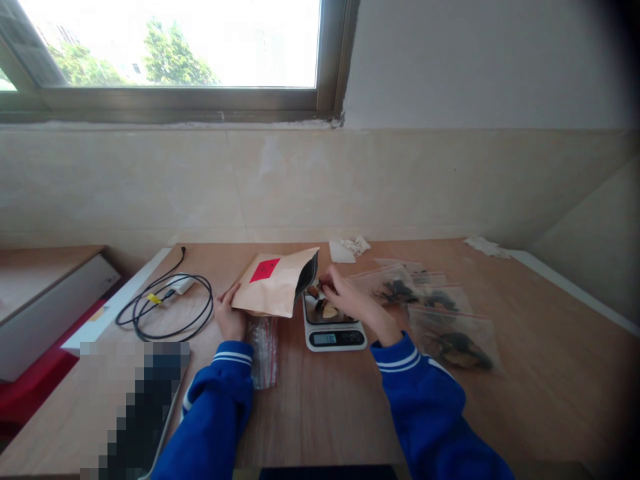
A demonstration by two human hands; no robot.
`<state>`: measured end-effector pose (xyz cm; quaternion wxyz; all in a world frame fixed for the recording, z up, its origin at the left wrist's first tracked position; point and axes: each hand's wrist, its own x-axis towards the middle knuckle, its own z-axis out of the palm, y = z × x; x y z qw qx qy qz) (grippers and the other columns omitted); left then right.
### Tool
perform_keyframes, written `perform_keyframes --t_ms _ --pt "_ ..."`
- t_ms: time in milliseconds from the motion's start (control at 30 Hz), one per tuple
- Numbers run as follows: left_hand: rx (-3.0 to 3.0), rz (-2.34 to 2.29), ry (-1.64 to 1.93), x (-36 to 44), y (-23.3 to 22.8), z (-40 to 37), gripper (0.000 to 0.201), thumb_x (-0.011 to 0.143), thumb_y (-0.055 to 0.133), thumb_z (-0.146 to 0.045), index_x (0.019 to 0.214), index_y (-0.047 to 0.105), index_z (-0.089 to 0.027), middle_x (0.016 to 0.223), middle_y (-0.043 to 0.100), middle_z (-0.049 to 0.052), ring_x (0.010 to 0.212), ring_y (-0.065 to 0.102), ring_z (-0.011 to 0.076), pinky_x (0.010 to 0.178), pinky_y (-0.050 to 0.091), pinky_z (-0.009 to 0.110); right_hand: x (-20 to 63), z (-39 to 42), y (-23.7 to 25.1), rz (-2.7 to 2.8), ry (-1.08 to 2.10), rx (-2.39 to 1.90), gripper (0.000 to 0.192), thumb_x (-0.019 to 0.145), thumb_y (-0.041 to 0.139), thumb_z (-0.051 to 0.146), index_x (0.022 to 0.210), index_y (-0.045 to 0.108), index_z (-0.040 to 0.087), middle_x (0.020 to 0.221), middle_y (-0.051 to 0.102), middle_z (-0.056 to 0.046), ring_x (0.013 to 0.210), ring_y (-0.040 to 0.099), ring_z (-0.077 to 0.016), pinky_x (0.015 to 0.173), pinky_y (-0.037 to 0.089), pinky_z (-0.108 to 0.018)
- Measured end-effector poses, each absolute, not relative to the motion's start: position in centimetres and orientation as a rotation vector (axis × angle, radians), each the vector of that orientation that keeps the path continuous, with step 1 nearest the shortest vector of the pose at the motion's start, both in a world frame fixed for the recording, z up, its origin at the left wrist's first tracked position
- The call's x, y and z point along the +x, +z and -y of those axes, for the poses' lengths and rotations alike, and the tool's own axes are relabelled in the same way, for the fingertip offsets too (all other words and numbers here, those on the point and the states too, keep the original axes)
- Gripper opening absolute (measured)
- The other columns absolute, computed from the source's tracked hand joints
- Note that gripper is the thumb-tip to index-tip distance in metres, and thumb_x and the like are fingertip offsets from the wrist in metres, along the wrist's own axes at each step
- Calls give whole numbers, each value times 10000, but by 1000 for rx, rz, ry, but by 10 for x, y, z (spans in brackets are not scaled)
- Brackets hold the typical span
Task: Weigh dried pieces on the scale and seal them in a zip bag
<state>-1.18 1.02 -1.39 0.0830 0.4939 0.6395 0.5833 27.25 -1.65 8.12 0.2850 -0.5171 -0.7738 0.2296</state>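
My left hand [229,315] holds a brown kraft paper pouch [273,283] with a red label, tipped on its side, its open mouth facing right over a small digital kitchen scale [334,330]. My right hand [350,299] is at the pouch's mouth above the scale's platform, fingers pinched on small dark and tan pieces; some pieces lie on the platform. The scale's display is lit. Both arms wear blue sleeves with white stripes.
Several clear zip bags with dark contents [440,320] lie right of the scale. A stack of empty zip bags [263,350] sits under my left wrist. A coiled black cable [167,303] lies at the left, crumpled paper [350,248] by the tiled wall.
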Motion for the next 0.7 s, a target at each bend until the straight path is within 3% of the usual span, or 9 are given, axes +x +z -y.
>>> perform_keyframes --t_ms 200,500,700 --pt "1527 -1925 1734 -16 -22 -14 417 720 505 -107 1089 691 -163 1025 552 98 997 567 230 977 436 409 277 9 74 2188 397 -1266 105 815 571 94 825 620 186 914 577 -51 898 559 -187 767 411 -275" --pt "1600 -2015 1676 -18 -24 -15 421 749 480 -126 1116 683 -161 1046 587 119 976 585 234 946 447 411 277 9 51 2163 320 -1306 141 809 614 85 868 689 190 914 608 -49 865 593 -182 781 451 -292" --pt "1669 -2135 1587 -22 -25 -17 463 696 482 -81 1103 691 -159 975 642 123 932 601 250 901 457 426 286 17 60 2127 338 -1324 271 851 497 50 944 711 188 934 636 -70 897 608 -184 819 457 -306"
